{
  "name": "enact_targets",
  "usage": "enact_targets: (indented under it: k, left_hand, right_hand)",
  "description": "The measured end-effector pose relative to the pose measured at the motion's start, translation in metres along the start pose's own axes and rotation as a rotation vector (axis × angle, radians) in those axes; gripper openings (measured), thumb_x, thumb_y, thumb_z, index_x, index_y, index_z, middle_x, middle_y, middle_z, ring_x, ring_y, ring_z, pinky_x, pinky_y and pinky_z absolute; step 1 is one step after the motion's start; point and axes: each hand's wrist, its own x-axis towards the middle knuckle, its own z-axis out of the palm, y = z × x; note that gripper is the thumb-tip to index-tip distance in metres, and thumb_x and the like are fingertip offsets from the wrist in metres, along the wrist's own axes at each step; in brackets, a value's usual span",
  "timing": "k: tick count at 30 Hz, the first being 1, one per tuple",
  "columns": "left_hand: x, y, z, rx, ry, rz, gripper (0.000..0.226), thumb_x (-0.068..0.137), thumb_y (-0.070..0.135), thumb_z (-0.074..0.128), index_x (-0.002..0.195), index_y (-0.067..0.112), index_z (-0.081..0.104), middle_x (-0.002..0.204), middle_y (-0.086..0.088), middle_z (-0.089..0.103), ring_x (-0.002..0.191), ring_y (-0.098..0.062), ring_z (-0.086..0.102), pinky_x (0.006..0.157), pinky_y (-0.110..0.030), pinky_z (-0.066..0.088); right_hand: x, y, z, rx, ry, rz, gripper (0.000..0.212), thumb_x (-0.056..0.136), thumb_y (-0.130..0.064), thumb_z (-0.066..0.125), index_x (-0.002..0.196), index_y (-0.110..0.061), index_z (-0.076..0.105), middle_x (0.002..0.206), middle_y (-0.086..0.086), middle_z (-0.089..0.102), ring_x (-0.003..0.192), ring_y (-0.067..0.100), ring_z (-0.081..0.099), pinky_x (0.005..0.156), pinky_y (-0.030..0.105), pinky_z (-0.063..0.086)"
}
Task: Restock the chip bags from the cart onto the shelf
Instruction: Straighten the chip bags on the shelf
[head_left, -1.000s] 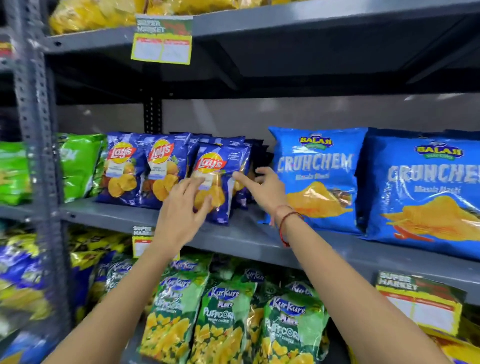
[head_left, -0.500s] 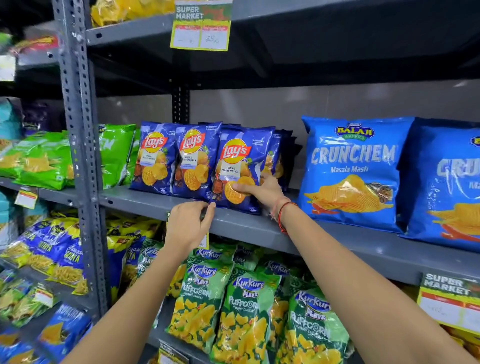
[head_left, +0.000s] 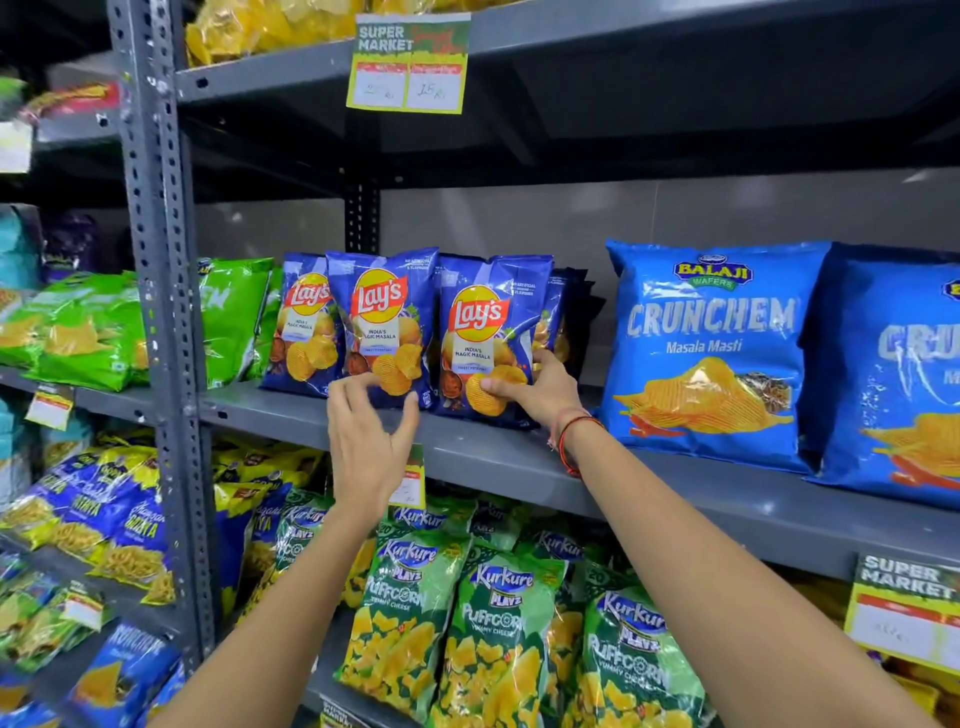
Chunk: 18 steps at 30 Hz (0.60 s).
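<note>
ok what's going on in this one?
A person is facing up blue chip bags on the grey shelf. The right hand has a grip on the lower right corner of the rightmost front bag. The left hand is open at the foot of the middle bag, not holding it. No cart shows.

Bare forearms; red thread bracelet (head_left: 571, 441) circles the right wrist.

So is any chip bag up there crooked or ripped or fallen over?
Nothing is ripped or spilled. The Lay's bags stand upright but a bit uneven, the middle one overlapping its left neighbour. The right hand grips the rightmost Lay's bag; the left hand hovers open.
</note>
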Motion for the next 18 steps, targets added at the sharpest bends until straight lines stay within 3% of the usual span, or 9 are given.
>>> enact_targets:
  k: [4,7,9,11,13,16,18]
  left_hand:
    - [0.011,-0.007,0.004,0.118,-0.102,-0.013,0.061,0.088,0.037,0.055,0.136,0.006,0.034,0.142,-0.017,0.035,0.128,-0.032,0.037,0.096,-0.052,0.039]
    - [0.026,-0.014,0.006,0.068,-0.156,-0.068,0.076,0.087,0.034,0.058,0.146,0.012,0.015,0.156,-0.015,0.014,0.139,-0.033,0.021,0.105,-0.054,0.030]
    - [0.042,-0.018,0.007,0.035,-0.203,-0.109,0.087,0.083,0.034,0.063,0.147,0.017,0.008,0.157,-0.015,0.010,0.140,-0.035,0.019,0.106,-0.056,0.028]
    - [0.055,-0.020,0.009,0.016,-0.283,-0.149,0.097,0.079,0.034,0.069,0.147,0.019,0.002,0.156,-0.015,0.011,0.140,-0.036,0.018,0.107,-0.055,0.027]
    - [0.066,-0.024,0.012,0.026,-0.340,-0.155,0.105,0.074,0.033,0.074,0.147,0.018,0.000,0.154,-0.017,0.017,0.138,-0.037,0.022,0.107,-0.055,0.028]
    - [0.079,-0.028,0.014,0.034,-0.411,-0.151,0.109,0.071,0.031,0.077,0.147,0.015,0.001,0.149,-0.019,0.029,0.134,-0.037,0.030,0.107,-0.052,0.030]
    - [0.087,-0.032,0.014,0.027,-0.453,-0.145,0.109,0.068,0.030,0.079,0.146,0.013,0.006,0.146,-0.020,0.035,0.132,-0.036,0.034,0.107,-0.052,0.033]
  right_hand:
    - [0.002,0.002,0.000,0.033,-0.060,0.058,0.086,0.065,-0.037,0.083,0.136,-0.011,0.042,0.138,0.010,0.053,0.126,0.028,0.050,0.109,0.040,0.040]
    - [0.002,0.004,0.000,0.052,-0.063,0.073,0.082,0.064,-0.036,0.084,0.132,-0.012,0.046,0.133,0.010,0.057,0.122,0.028,0.054,0.107,0.043,0.043]
    - [0.003,0.005,0.001,0.057,-0.038,0.059,0.074,0.064,-0.034,0.084,0.126,-0.012,0.050,0.123,0.005,0.062,0.115,0.024,0.057,0.101,0.036,0.046]
    - [0.003,0.005,0.002,0.054,-0.012,0.028,0.070,0.064,-0.033,0.084,0.123,-0.015,0.051,0.111,0.000,0.060,0.107,0.018,0.055,0.091,0.029,0.044]
    - [0.004,0.006,0.003,0.054,-0.001,0.020,0.073,0.064,-0.033,0.084,0.126,-0.017,0.049,0.110,-0.002,0.057,0.107,0.019,0.052,0.093,0.030,0.042]
    - [0.007,0.009,0.004,0.099,-0.013,0.050,0.078,0.064,-0.029,0.084,0.131,-0.013,0.047,0.127,0.007,0.060,0.120,0.026,0.053,0.106,0.043,0.043]
    - [0.007,0.010,0.004,0.160,-0.020,0.079,0.084,0.063,-0.024,0.085,0.135,-0.011,0.044,0.132,0.014,0.058,0.123,0.031,0.052,0.106,0.048,0.042]
